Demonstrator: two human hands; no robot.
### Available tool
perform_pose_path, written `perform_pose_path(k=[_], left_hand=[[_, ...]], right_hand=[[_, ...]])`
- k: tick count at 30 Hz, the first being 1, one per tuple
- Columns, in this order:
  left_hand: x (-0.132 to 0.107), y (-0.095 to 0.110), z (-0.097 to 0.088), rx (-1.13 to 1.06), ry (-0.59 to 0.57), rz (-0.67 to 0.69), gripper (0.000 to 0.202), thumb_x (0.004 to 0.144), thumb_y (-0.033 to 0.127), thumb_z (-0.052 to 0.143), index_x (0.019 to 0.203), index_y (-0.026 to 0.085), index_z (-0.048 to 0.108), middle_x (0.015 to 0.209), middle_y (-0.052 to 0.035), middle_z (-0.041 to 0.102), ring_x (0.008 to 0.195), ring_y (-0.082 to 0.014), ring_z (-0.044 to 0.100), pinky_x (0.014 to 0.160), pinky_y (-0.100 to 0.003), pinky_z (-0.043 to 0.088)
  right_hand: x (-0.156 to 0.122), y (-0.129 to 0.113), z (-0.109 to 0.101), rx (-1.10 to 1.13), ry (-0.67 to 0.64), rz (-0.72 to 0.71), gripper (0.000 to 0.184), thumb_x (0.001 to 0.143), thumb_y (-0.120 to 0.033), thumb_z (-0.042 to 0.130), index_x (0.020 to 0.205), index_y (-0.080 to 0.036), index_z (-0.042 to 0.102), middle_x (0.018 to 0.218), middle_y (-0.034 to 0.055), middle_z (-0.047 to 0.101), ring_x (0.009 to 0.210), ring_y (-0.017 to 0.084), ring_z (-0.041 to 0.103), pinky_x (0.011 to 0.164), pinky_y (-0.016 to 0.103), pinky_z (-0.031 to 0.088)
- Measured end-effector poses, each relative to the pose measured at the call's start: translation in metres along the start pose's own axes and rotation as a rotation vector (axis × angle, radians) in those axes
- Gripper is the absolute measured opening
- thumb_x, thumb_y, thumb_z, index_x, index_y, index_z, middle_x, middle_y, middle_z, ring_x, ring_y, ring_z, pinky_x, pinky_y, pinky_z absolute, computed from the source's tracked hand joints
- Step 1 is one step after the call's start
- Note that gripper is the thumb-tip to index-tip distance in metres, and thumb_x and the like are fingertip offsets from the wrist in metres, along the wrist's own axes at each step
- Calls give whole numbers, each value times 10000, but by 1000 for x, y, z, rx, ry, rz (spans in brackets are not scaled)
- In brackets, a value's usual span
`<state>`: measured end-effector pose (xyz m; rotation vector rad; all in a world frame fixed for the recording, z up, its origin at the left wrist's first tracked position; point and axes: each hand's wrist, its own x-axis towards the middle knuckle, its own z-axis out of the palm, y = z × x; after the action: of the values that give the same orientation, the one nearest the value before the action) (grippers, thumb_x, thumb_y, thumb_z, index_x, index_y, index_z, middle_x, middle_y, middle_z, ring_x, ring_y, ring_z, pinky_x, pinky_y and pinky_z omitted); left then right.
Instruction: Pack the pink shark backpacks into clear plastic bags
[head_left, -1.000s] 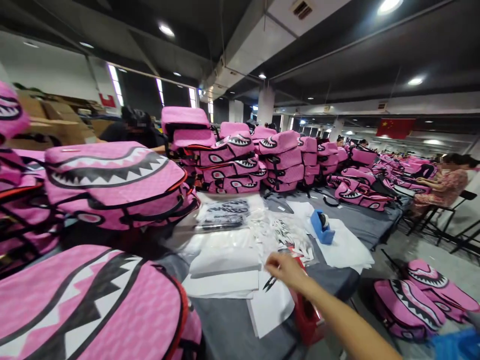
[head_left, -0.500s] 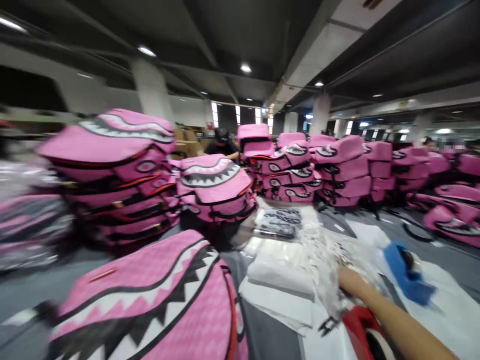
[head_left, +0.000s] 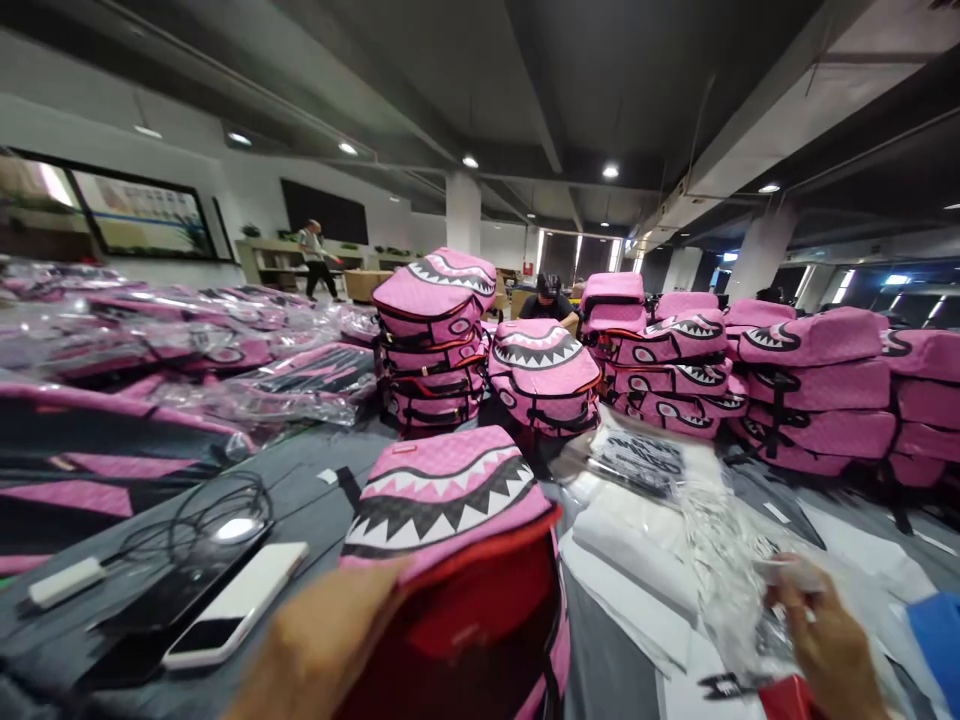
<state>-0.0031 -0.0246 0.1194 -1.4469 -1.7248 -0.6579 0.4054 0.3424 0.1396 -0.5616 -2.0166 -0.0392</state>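
A pink backpack [head_left: 442,500] with a black-and-white shark-tooth print stands right in front of me, its main compartment open on a red lining [head_left: 465,620]. My left hand [head_left: 330,630] is closed on the left edge of its front flap; the fingertips are partly hidden. To the right, my right hand [head_left: 825,620] is raised with bent fingers around a small whitish, see-through piece [head_left: 795,575], whose kind is unclear. Below that hand lie a heap of white strings [head_left: 716,550], small black snips [head_left: 726,686] and part of a red tape dispenser [head_left: 787,697].
Stacks of pink backpacks [head_left: 435,340] line the far side of the table. Plastic-wrapped backpacks [head_left: 300,385] fill the left. A white phone [head_left: 236,605], black cables and folded white sheets [head_left: 637,555] lie nearby. A blue dispenser [head_left: 937,640] is at right. Two people are farther back.
My view has swung left. The backpack, closed before, is now open, and my left hand has appeared on its flap. My right hand has come up from the white heap holding the small piece.
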Motion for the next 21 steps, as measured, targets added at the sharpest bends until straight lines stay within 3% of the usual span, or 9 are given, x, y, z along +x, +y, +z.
perform_pose_path(k=[1,3,5,8,11,15,18,20,21], left_hand=[[26,-7,-10,47,37,39,250,1021,261,460,1055,179,693,800,-51,767,670,-206,723,620,-310,539],[73,-17,-23,157,120,121,336,1052,304,401,944,145,676,716,-56,743,575,-207,686,548,-319,485],[105,-22,-30,199,119,144,440,1073,333,320,902,148,682,698,-59,744,564,-206,685,564,-316,479],[117,-26,-32,197,45,92,599,1083,397,187,869,170,698,651,-54,728,546,-203,682,547,-308,452],[110,-33,-30,189,29,69,617,1083,416,174,876,172,702,622,-37,709,530,-193,672,540,-305,445],[102,-41,-29,178,93,88,548,1082,372,241,895,140,701,688,-47,740,572,-198,685,574,-317,482],[86,-25,-29,210,195,112,338,1050,267,408,1042,93,697,939,-124,788,797,-249,727,814,-381,524],[64,-2,-24,197,257,219,296,988,127,473,1220,107,657,1178,-159,748,1080,-301,684,1045,-478,442],[50,12,-18,108,239,386,363,971,81,433,1244,166,657,1192,-112,749,1130,-254,662,1116,-440,401]], right_hand=[[1,-46,6,65,39,-182,234,996,-270,471,1174,-325,612,689,34,722,494,191,670,385,269,502],[-4,-130,28,192,-114,-542,264,997,-268,487,1222,-326,613,800,42,747,585,181,685,488,276,560],[-13,-195,59,216,-170,-644,218,968,-322,564,1155,-404,642,851,-7,747,655,167,696,534,264,562],[-14,-250,105,219,-193,-739,199,955,-358,606,1149,-352,651,905,-1,758,715,168,705,580,276,560],[6,-262,129,262,-123,-719,233,986,-293,580,1197,-198,615,903,65,761,692,160,690,585,276,538],[49,-251,137,353,15,-369,371,968,-213,593,1333,-226,532,1166,102,698,1085,199,671,921,327,561],[76,-250,157,354,-7,-132,697,867,-384,747,1454,-187,427,1382,170,584,1297,293,554,1065,456,490],[86,-254,174,407,-103,-1,664,781,-423,822,1330,-179,538,1242,128,659,1160,282,622,1007,433,507],[88,-257,181,412,-145,58,548,767,-411,833,1210,-185,604,1129,93,691,1066,263,649,968,414,511]])
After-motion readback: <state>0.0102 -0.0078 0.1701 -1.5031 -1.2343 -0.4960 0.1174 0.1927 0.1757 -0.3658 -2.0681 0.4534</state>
